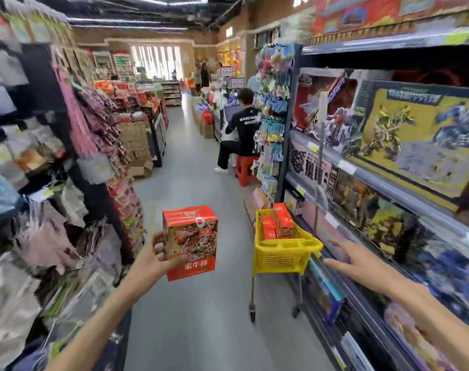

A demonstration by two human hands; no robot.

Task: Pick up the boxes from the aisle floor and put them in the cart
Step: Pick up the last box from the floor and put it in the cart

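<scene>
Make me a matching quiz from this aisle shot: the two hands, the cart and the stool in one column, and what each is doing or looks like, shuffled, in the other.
1. left hand
2. right hand
3. cart
4. stool

A. yellow, red boxes inside
B. red, a seated person on it
C. grips a red box
D. open, fingers stretched toward the cart

Pairs: 1-C, 2-D, 3-A, 4-B

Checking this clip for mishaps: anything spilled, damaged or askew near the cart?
Nothing spilled or damaged shows. The red boxes in the yellow cart stand unevenly, one poking above the rim. The left hand holds another box upright; it looks intact.
</scene>
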